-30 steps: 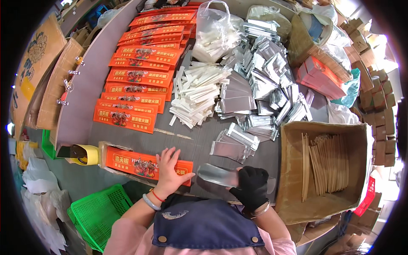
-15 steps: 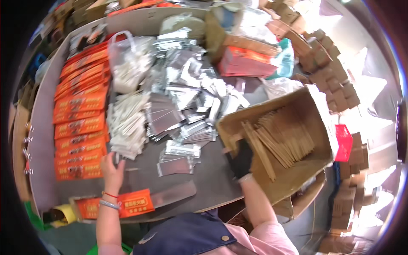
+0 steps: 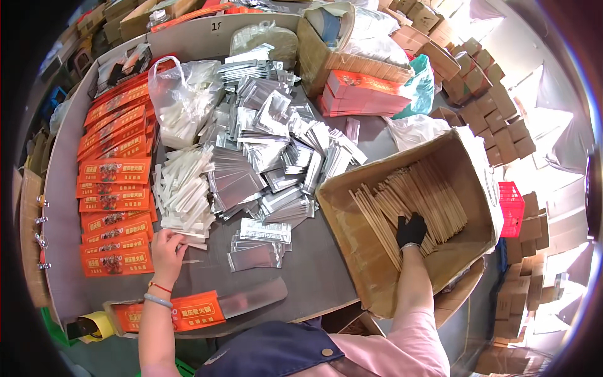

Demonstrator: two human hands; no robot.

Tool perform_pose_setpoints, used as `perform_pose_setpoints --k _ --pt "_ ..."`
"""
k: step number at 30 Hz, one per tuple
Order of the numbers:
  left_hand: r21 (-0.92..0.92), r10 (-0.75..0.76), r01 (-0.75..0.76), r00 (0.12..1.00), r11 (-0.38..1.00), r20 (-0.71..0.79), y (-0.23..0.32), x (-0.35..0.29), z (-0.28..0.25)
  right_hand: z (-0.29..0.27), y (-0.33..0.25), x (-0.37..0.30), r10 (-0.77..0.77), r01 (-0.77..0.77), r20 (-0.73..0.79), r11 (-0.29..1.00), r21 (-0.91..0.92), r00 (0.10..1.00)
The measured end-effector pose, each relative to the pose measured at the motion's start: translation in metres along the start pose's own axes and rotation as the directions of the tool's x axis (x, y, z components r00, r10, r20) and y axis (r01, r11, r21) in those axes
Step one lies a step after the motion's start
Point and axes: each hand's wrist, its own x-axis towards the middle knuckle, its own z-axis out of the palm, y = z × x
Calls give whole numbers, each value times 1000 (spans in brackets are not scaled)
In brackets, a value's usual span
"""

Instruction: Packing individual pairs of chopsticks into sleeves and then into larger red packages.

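My left hand (image 3: pixel 168 254) is at the near end of a heap of narrow white paper packets (image 3: pixel 182 188), its thumb and fingertips closed on the end of one packet. Fingers apart, my right hand (image 3: pixel 411 231) in a black glove rests on wooden chopsticks (image 3: pixel 433 201) inside a large tilted cardboard box (image 3: pixel 342 235). Below my left wrist lies an orange printed sleeve (image 3: pixel 198 310) at the table's near edge, with a long clear plastic strip (image 3: pixel 257 297) beside it.
Orange printed sleeves (image 3: pixel 116 223) lie in overlapping rows at the left. Silvery sachets (image 3: pixel 267 151) are heaped mid-table, with a smaller stack nearer me. A white plastic bag (image 3: pixel 182 94), a red-orange stack (image 3: pixel 364 94) and a raised border (image 3: pixel 201 34) stand farther back.
My right hand has moved right from the box's left rim onto the chopsticks. My left fingers have closed at the white packets. The view has shifted slightly.
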Motion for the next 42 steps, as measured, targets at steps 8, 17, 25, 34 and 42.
perform_pose_setpoints --k 8,17,25,34,42 --pt "-66 182 -173 972 983 149 -4 -1 -5 -11 -75 -30 149 -151 -48 988 -24 988" --pt "-293 -71 143 967 945 244 20 -14 -27 -16 -84 -78 -3 6 -146 1000 20 989" --pt "-416 29 91 962 905 273 103 -8 -9 -45 -77 -167 -322 315 53 943 108 945" --pt "-188 159 -112 953 976 257 106 -13 40 -51 -96 -175 -260 286 185 949 -132 948" --pt "-528 12 320 847 787 532 132 -10 -33 -46 -91 -182 -291 297 187 955 -5 938"
